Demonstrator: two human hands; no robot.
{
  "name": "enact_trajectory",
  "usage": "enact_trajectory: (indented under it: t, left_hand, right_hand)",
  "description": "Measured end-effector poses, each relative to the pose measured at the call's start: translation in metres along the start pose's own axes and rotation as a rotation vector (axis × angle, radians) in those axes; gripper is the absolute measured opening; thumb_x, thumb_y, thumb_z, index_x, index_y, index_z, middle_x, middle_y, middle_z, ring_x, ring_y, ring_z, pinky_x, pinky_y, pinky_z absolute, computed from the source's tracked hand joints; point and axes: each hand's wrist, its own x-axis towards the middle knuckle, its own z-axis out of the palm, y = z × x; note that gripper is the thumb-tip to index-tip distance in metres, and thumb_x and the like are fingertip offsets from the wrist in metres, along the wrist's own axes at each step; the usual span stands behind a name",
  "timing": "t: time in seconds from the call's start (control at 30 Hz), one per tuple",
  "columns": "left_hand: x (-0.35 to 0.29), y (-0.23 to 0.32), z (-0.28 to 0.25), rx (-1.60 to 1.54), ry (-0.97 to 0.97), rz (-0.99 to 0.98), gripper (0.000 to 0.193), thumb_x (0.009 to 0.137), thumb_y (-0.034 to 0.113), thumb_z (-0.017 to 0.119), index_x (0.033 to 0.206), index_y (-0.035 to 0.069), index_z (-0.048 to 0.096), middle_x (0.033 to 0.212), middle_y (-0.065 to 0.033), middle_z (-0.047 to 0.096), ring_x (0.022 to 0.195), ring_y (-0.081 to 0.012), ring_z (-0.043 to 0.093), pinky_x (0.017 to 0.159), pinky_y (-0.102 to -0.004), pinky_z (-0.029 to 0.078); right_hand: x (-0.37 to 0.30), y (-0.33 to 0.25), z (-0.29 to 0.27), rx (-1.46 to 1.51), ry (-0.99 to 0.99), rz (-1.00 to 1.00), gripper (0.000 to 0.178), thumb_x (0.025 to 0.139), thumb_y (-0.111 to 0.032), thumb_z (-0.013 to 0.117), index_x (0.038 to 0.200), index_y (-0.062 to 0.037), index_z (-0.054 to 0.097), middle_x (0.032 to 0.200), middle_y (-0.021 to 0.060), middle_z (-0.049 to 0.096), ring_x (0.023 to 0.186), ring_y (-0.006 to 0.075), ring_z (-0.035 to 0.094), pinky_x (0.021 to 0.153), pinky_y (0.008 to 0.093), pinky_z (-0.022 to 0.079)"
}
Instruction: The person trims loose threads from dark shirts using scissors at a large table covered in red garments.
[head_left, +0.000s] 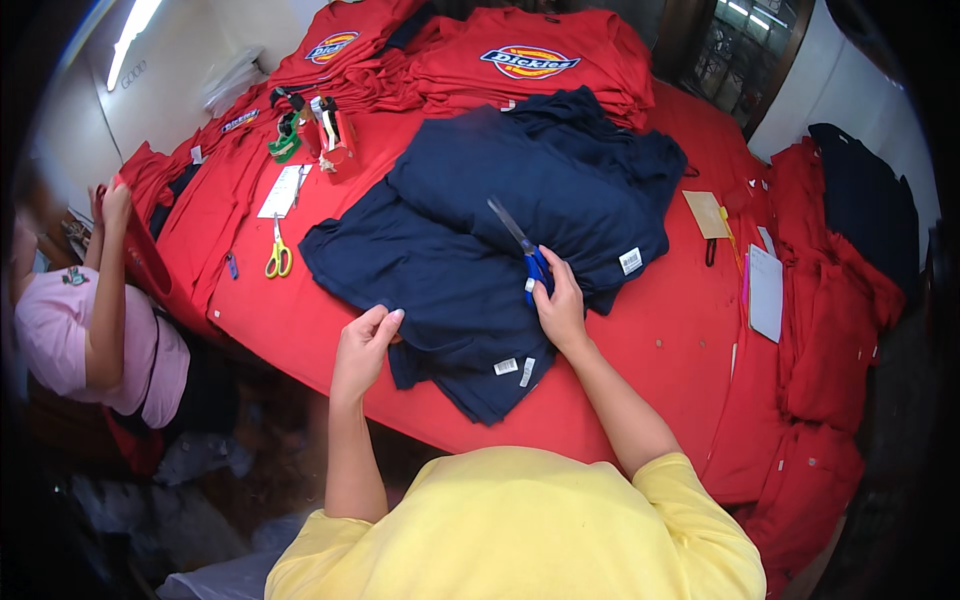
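A dark navy garment [430, 280] lies spread in front of me, with white barcode stickers near its lower edge. My left hand [362, 350] is closed in a pinch at its near left edge. My right hand [563, 305] grips blue-handled scissors [514, 226] over the cloth. The blades point up and away to the left; they look closed and apart from the left hand. Behind lies a heap of folded navy garments [500, 155], one with a barcode sticker [630, 261] on it.
Red cloth covers the table [640, 385]. Yellow-handled scissors [279, 258], a paper slip [285, 192] and tape dispensers [338, 150] lie to the left. Red shirt piles [560, 75] stand at the back; more red garments [825, 330] hang right. A person in pink [100, 330] works at left.
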Motion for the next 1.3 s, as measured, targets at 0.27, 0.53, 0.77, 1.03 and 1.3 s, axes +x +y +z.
enact_trajectory:
  t: [0.27,0.53,0.77,1.03,1.3]
  left_hand:
    - [0.058,-0.018,0.006,-1.131,0.0,-0.21,0.028,0.1,0.034,0.047,0.098,0.008,0.056,0.104,-0.0059,0.062,0.098,-0.02,0.06,0.087,-0.0389,0.049]
    - [0.025,-0.041,0.044,-0.717,-0.107,-0.281,0.041,0.092,0.012,0.06,0.129,-0.001,0.047,0.126,-0.0113,0.057,0.116,-0.0216,0.055,0.099,-0.0383,0.045]
    - [0.005,-0.056,0.031,-0.598,-0.082,-0.34,0.017,0.091,0.006,0.06,0.107,0.001,0.059,0.101,-0.0077,0.066,0.091,-0.0148,0.064,0.081,-0.0298,0.052]
    - [-0.011,-0.031,0.048,-0.897,-0.017,-0.38,0.012,0.094,0.013,0.058,0.098,0.003,0.064,0.098,-0.0063,0.068,0.091,-0.0158,0.063,0.08,-0.0296,0.051]
    - [-0.02,-0.023,0.067,-0.993,-0.015,-0.318,0.014,0.092,0.006,0.057,0.103,0.001,0.065,0.101,-0.0044,0.067,0.09,-0.0119,0.062,0.079,-0.0269,0.049]
  right_hand:
    - [-0.049,-0.045,-0.039,0.341,-0.146,0.097,0.056,0.084,0.01,0.05,0.138,0.0012,0.04,0.129,0.0116,0.051,0.115,0.0195,0.055,0.099,0.0305,0.042]
    - [-0.131,-0.051,-0.038,0.723,-0.232,0.565,0.054,0.091,0.004,0.054,0.14,0.0037,0.033,0.11,0.0104,0.053,0.109,0.0213,0.061,0.09,0.0303,0.051]
    - [-0.131,-0.059,-0.034,0.72,-0.326,0.563,0.056,0.088,-0.002,0.064,0.138,0.0021,0.04,0.108,0.0087,0.054,0.098,0.0134,0.06,0.083,0.0262,0.051]
    - [-0.127,-0.077,-0.049,0.439,-0.524,0.462,0.057,0.087,-0.015,0.068,0.137,0.0006,0.044,0.102,0.013,0.058,0.091,0.0174,0.064,0.08,0.0312,0.053]
    - [-0.121,-0.085,-0.051,0.178,-0.576,0.277,0.057,0.087,-0.015,0.067,0.137,0.0006,0.044,0.096,0.0144,0.06,0.081,0.021,0.064,0.072,0.033,0.053]
